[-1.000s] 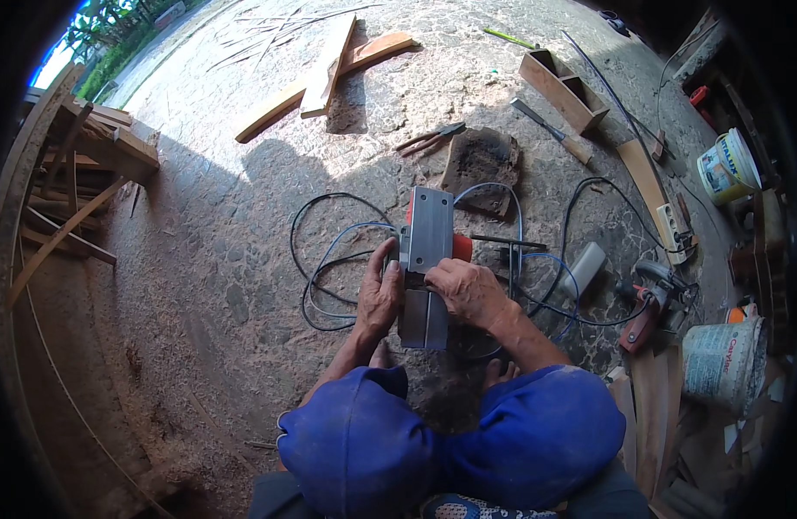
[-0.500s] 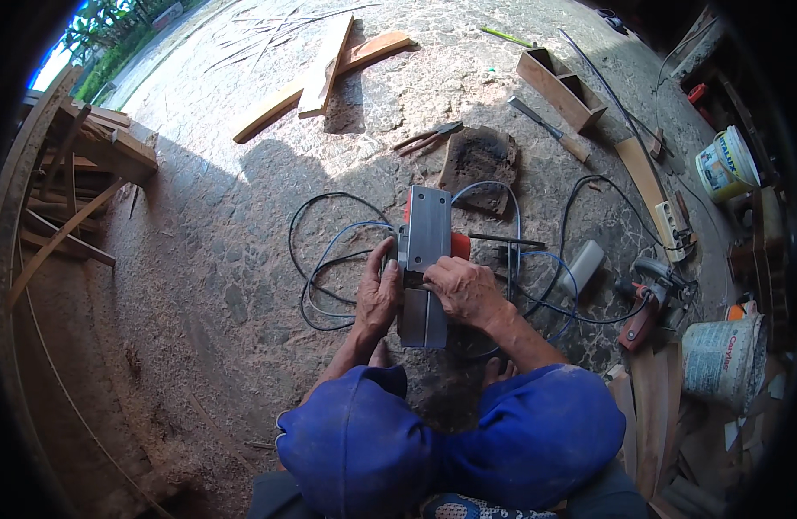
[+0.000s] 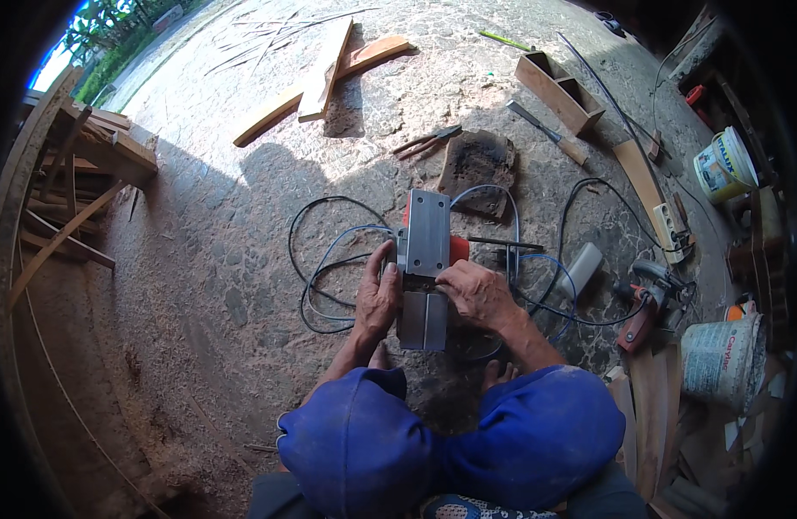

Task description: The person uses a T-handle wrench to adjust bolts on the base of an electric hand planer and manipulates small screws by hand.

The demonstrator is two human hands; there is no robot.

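Observation:
An electric hand planer (image 3: 429,232) lies sole up in front of my knees, its two grey metal plates parted by a dark slot. My left hand (image 3: 379,298) grips the planer's left side, thumb toward the slot. At the right end of that slot, my right hand (image 3: 476,292) has its fingers curled together against the tool. What they pinch, if anything, is too small to make out. Red casing shows on both sides of the far plate.
Around the planer loop black cords (image 3: 305,259). Beyond it are a charred wood block (image 3: 478,169), pliers (image 3: 429,141), a chisel (image 3: 546,131) and a wooden box (image 3: 559,91). To the right sit a red power tool (image 3: 638,324) and a white bucket (image 3: 720,359). Stacked timber (image 3: 113,151) stands left.
My right hand has slid slightly to the right along the slot, showing more of it. My left hand and the planer have barely moved.

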